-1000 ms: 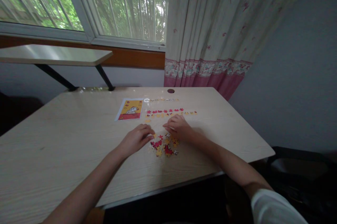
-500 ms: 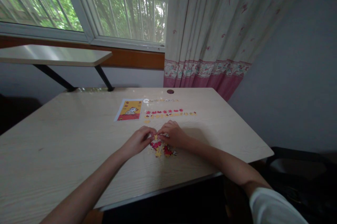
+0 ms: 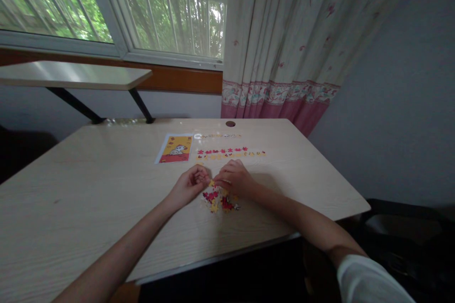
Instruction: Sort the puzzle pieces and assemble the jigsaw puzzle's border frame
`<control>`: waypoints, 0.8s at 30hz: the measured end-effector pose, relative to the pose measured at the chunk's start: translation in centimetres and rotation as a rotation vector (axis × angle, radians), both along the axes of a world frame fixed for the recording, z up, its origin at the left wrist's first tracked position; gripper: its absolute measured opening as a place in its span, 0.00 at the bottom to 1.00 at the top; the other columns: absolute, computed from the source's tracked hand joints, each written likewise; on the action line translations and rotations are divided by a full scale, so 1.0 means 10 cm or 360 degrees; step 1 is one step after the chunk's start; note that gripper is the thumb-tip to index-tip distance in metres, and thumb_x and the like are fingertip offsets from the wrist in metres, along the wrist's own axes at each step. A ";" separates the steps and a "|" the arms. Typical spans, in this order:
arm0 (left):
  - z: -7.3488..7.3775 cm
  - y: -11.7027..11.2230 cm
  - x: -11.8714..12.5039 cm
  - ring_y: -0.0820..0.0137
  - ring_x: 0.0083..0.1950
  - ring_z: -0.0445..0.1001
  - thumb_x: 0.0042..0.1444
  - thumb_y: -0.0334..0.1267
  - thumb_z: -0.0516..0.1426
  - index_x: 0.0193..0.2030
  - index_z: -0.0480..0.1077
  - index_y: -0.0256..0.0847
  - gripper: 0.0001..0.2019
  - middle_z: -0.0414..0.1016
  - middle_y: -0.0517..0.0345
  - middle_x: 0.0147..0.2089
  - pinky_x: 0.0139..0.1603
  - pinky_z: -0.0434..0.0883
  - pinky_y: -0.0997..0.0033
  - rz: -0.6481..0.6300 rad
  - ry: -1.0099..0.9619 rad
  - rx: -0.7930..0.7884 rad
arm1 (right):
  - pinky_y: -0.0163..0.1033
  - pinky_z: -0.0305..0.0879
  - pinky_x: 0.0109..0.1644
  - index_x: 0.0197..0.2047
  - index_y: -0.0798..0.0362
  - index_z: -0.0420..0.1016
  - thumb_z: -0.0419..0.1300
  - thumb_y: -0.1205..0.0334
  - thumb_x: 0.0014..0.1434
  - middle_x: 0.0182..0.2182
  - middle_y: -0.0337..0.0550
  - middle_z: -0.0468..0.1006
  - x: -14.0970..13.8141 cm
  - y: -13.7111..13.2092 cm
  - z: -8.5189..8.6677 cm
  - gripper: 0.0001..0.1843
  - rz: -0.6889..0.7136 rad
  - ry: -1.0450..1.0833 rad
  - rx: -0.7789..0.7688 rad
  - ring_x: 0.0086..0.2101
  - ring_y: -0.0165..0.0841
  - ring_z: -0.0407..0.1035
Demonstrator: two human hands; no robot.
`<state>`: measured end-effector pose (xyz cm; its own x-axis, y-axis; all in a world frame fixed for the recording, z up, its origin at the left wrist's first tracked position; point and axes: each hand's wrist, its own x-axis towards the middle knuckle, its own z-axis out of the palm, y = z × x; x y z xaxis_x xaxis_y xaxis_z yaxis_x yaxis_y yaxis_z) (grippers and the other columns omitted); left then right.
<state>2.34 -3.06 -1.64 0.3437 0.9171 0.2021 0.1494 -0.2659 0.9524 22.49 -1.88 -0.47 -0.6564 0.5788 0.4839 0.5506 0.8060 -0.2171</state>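
Note:
A small pile of loose jigsaw puzzle pieces [image 3: 226, 204], yellow, red and white, lies on the table just below my hands. My left hand [image 3: 190, 183] is at the pile's upper left, fingers curled in and palm partly turned up; anything in its fingertips is too small to make out. Opposite it, my right hand [image 3: 235, 179] hovers over the pile's upper edge with fingers bent together. A yellow puzzle piece [image 3: 212, 183] shows at its fingertips, close to the left fingertips. Beyond the hands, more pieces lie in rows: red ones [image 3: 222, 150], yellow ones [image 3: 213, 156] and pale ones [image 3: 220, 136].
A printed picture card [image 3: 177, 148] with a white cartoon animal on yellow and red lies left of the rows. A raised shelf [image 3: 74, 75] on dark legs stands at the table's [image 3: 106, 208] back left. A curtain [image 3: 277, 56] hangs behind, and a dark chair [image 3: 401, 227] is at right.
My left hand has drawn slightly back and turned its palm up, its fingers curling. My right hand's fingers have come closer together over the pile, near the yellow piece.

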 end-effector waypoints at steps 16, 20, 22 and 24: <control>0.19 -0.11 -0.12 0.69 0.38 0.67 0.57 0.42 0.54 0.37 0.70 0.39 0.09 0.70 0.54 0.36 0.39 0.66 0.70 -0.0396 0.0893 0.0688 | 0.41 0.56 0.46 0.35 0.48 0.79 0.56 0.54 0.58 0.30 0.43 0.72 0.74 0.39 0.14 0.12 -0.0783 0.0468 0.0164 0.36 0.34 0.63; 0.21 -0.11 -0.13 0.69 0.38 0.67 0.56 0.42 0.54 0.37 0.70 0.39 0.09 0.70 0.54 0.35 0.39 0.66 0.70 -0.0422 0.0895 0.0707 | 0.41 0.56 0.46 0.37 0.47 0.79 0.55 0.54 0.58 0.31 0.43 0.71 0.74 0.40 0.09 0.12 -0.0794 0.0451 0.0138 0.37 0.34 0.63; 0.20 -0.11 -0.12 0.69 0.38 0.67 0.56 0.42 0.54 0.36 0.71 0.40 0.09 0.70 0.55 0.34 0.39 0.66 0.70 -0.0436 0.0902 0.0713 | 0.41 0.56 0.46 0.37 0.47 0.79 0.55 0.54 0.59 0.31 0.44 0.71 0.75 0.41 0.08 0.12 -0.0804 0.0438 0.0133 0.38 0.34 0.63; 0.20 -0.11 -0.11 0.69 0.37 0.68 0.56 0.41 0.55 0.35 0.71 0.40 0.08 0.70 0.55 0.34 0.39 0.66 0.70 -0.0440 0.0917 0.0718 | 0.41 0.56 0.47 0.38 0.48 0.78 0.55 0.54 0.59 0.33 0.44 0.72 0.78 0.47 0.08 0.13 -0.0826 0.0425 0.0115 0.39 0.34 0.63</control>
<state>1.20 -4.19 0.35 0.7116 0.6546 0.2551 0.4596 -0.7084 0.5356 30.30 2.81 0.29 -0.1459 0.7512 0.6438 0.8110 0.4635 -0.3570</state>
